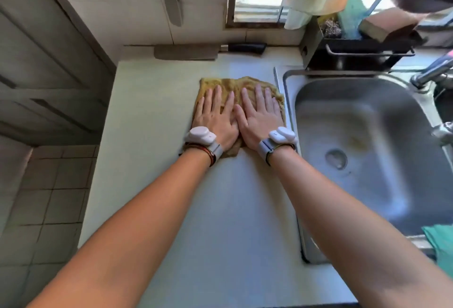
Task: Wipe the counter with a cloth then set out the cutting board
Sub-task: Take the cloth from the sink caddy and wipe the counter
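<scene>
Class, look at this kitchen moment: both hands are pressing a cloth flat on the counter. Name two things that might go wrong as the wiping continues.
1. A cleaver lies along the counter's back edge, just beyond the cloth; a forward stroke might reach the blade.
2. The right hand and the cloth's edge are close to the sink; a sideways stroke may push the cloth over the rim.

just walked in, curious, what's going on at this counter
A person is wiping the counter. The left hand and right hand lie flat, side by side, on a brownish cloth spread beside the sink. A cleaver lies along the back wall. No cutting board has been set out yet.
</scene>
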The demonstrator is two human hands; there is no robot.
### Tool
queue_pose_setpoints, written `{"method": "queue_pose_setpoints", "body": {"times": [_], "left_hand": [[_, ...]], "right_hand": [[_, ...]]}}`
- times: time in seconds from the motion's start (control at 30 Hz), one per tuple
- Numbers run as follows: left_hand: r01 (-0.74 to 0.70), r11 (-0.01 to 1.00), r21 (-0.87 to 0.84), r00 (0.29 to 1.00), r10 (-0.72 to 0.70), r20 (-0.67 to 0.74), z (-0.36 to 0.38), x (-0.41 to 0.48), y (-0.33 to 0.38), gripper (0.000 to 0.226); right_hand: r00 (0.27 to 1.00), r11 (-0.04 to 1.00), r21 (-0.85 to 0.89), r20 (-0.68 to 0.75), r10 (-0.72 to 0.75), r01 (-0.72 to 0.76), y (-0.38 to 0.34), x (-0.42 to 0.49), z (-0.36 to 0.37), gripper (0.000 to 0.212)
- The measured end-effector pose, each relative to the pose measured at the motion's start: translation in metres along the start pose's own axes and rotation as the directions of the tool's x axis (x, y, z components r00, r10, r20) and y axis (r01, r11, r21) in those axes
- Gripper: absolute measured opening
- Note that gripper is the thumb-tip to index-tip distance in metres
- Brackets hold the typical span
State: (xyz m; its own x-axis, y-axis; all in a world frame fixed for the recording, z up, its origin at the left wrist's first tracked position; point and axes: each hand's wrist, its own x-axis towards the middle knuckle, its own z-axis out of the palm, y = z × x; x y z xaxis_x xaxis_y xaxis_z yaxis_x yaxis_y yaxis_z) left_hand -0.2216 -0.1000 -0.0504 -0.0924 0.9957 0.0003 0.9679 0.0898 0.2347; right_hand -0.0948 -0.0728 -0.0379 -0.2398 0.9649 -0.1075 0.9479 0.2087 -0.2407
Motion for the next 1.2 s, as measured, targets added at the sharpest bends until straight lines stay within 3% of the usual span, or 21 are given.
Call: {"method": "queue_pose_setpoints", "body": {"times": [0.2,0.3,0.43,0.6,0.77,0.9,1.1,1.2], "left_hand": [[-0.174,0.985,-0.004,0.977,0.173,0.124,-0.014,-0.119,0.012,0.075],[-0.226,0.973,-0.047,0.962,0.231,0.143,-0.016,-0.187,0.016,0.079],[-0.250,0.966,-0.065,0.950,0.257,0.177,-0.014,-0.263,0.010,0.082],[-0.158,0.987,-0.038,0.977,0.162,0.138,-0.016,-0.311,-0.037,0.078],[0.084,0.994,0.069,0.995,-0.087,0.053,-0.036,-0.331,-0.131,0.074],[0.222,0.974,-0.038,0.972,-0.218,0.089,-0.049,-0.334,-0.173,0.070],[0.266,0.961,0.081,0.962,-0.270,0.044,-0.036,-0.321,-0.148,0.077],[0.168,0.980,0.104,0.983,-0.174,0.050,-0.028,-0.304,-0.103,0.081]], "right_hand": [[1.000,0.976,0.216,-0.024,0.000,0.006,0.003,-0.124,0.005,0.069],[1.000,0.988,0.156,-0.019,-0.022,0.025,0.001,-0.197,0.008,0.067],[0.995,0.994,0.050,0.002,0.095,-0.095,-0.016,-0.286,0.020,0.065],[0.985,0.985,-0.040,0.015,0.170,-0.169,-0.059,-0.313,0.034,0.061],[0.990,0.992,-0.025,0.074,-0.124,0.126,-0.143,-0.292,0.069,0.061],[0.958,0.963,0.026,0.098,-0.270,0.269,-0.199,-0.277,0.082,0.059],[0.924,0.926,0.054,0.071,-0.377,0.374,-0.163,-0.268,0.070,0.056],[0.953,0.952,0.052,0.028,-0.302,0.300,-0.110,-0.264,0.055,0.054]]}}
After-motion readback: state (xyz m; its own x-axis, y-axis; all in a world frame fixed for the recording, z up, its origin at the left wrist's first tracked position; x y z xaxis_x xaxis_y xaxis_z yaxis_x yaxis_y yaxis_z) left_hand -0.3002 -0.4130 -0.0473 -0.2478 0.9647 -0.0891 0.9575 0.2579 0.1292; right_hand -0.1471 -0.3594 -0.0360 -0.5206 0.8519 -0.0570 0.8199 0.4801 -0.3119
